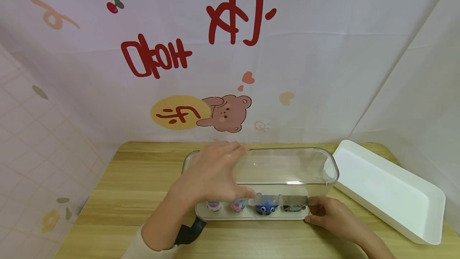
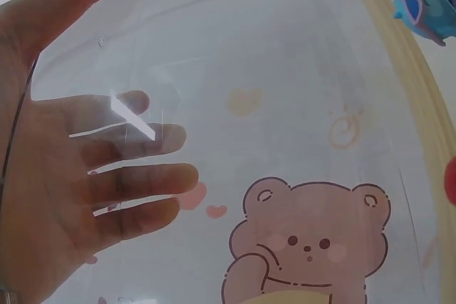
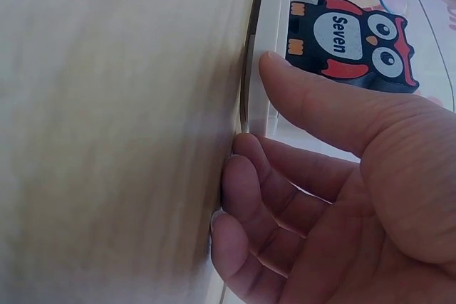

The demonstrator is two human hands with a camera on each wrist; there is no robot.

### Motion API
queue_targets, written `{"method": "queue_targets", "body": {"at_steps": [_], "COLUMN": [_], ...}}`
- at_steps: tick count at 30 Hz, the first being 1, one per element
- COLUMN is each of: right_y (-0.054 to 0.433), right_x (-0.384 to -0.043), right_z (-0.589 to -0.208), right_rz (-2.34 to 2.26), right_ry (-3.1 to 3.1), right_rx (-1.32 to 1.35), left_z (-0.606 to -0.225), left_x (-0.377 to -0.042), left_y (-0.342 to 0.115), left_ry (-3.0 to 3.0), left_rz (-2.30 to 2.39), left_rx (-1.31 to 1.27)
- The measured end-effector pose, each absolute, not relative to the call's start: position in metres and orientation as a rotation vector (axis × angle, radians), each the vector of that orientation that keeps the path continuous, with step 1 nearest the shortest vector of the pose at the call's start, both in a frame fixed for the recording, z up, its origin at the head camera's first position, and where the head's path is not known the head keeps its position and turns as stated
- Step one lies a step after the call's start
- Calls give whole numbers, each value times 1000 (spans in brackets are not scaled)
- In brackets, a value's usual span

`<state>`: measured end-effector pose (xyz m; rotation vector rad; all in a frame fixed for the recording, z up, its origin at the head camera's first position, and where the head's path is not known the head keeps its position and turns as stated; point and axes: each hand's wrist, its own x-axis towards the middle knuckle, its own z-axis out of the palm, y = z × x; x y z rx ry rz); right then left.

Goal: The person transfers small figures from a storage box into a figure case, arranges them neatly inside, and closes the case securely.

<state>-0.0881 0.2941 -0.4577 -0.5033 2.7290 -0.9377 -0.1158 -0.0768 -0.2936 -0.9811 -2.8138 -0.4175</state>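
Note:
A long clear plastic cover point(image 1: 280, 167) stands over a white base point(image 1: 248, 216). Inside is a row of small figures: a blue big-eared one point(image 1: 266, 208), a pink-and-blue one point(image 1: 237, 205), a white one point(image 1: 214, 206), and a black-and-red owl point(image 3: 349, 44) marked "Seven". My left hand point(image 1: 212, 171) spreads across the cover's left half, thumb toward its front edge. In the left wrist view, those spread fingers point(image 2: 135, 179) show through clear plastic; contact is hard to judge. My right hand point(image 1: 332, 215) pinches the base's right end, thumb and curled fingers at its edge.
An upturned-rim white tray point(image 1: 391, 187) lies slantwise at the right of the wooden table point(image 1: 133, 179). A printed white cloth point(image 1: 316, 63) hangs behind the table's back edge. A black strap point(image 1: 190, 233) sits by the left wrist.

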Motion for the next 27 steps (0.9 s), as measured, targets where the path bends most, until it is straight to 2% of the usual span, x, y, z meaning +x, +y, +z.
{"method": "queue_targets", "body": {"at_steps": [12,27], "right_y": [295,297], "right_x": [-88,-89], "right_z": [-458,-459], "right_rz": [-977,-946], "right_ry": [2698,2702], "right_rx": [-597,-516], "left_z": [-301,-306], "left_x": [-116,-115], "left_y": [-73,-72], "left_ry": [-2839,-2851], "left_rz": [-392,-408], "left_rx": [-989,-981]}}
